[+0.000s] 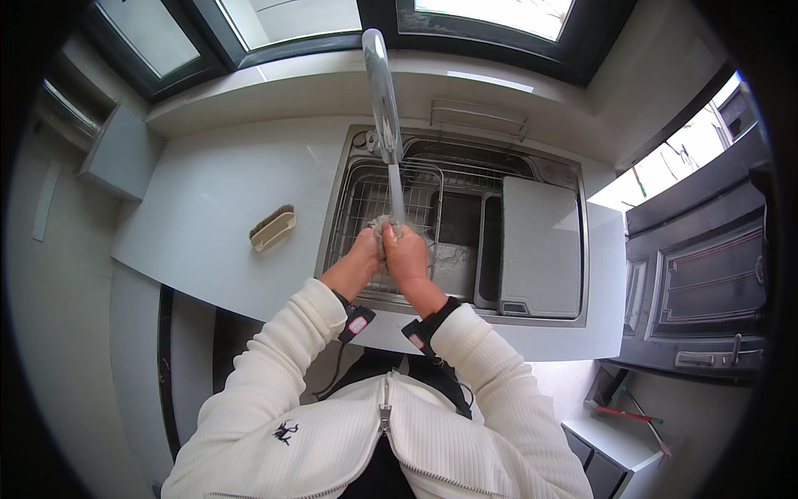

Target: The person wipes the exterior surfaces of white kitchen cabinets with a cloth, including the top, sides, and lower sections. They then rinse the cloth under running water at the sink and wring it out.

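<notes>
Over the left part of a steel sink point(459, 284), my left hand point(360, 261) and my right hand point(406, 252) press together around a wet, crumpled grey cloth point(384, 226). Water runs from the chrome faucet point(381, 93) down onto the cloth and my hands. Beneath them a wire rack point(441, 193) sits in the basin. A scrubbing brush point(274, 229) with a cream back and brown bristles lies on the white counter to the left, touched by neither hand. Part of the cloth is hidden by my fingers.
A grey board point(540, 246) covers the sink's right part. Behind the sink, a small wire shelf point(479, 118) is at the wall under the window sill point(312, 68). A dark panelled door point(704, 268) stands at the right, with a low white cabinet point(614, 443) below it.
</notes>
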Available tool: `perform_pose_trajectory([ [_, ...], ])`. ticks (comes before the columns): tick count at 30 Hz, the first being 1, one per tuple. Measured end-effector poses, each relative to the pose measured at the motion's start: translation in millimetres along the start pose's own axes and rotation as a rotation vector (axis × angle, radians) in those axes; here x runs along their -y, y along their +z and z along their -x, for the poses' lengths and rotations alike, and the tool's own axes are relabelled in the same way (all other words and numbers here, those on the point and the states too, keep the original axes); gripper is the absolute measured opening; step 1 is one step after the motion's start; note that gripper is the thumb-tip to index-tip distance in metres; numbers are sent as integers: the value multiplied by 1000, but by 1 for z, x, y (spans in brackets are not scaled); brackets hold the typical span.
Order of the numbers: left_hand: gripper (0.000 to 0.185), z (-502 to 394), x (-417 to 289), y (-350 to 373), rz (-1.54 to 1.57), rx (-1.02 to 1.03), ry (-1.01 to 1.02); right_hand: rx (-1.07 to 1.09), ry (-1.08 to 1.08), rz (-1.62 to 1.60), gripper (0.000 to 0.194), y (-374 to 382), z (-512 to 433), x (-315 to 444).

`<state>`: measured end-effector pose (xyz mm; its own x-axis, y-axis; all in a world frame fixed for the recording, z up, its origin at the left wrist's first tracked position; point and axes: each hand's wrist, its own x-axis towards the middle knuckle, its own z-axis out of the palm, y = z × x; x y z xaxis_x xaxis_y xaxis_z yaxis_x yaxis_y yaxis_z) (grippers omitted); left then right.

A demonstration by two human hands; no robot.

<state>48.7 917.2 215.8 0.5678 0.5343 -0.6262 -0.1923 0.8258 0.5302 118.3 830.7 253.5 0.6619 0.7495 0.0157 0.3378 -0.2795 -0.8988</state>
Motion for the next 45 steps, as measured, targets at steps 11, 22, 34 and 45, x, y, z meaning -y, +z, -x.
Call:
perform_pose_trajectory([
  [11,21,27,-18,12,-408,213,177,446,273,-168,51,-24,-45,-45],
  [22,39,15,-59,14,-883,463,287,769,607,-819,61,-57,-87,-29],
  [34,54,9,-39,11,21,68,-172,260,-200,-102,32,-10,-60,-2],
  [45,46,-13,-14,-11,-102,327,-229,116,-280,-36,27,-22,6,22],
])
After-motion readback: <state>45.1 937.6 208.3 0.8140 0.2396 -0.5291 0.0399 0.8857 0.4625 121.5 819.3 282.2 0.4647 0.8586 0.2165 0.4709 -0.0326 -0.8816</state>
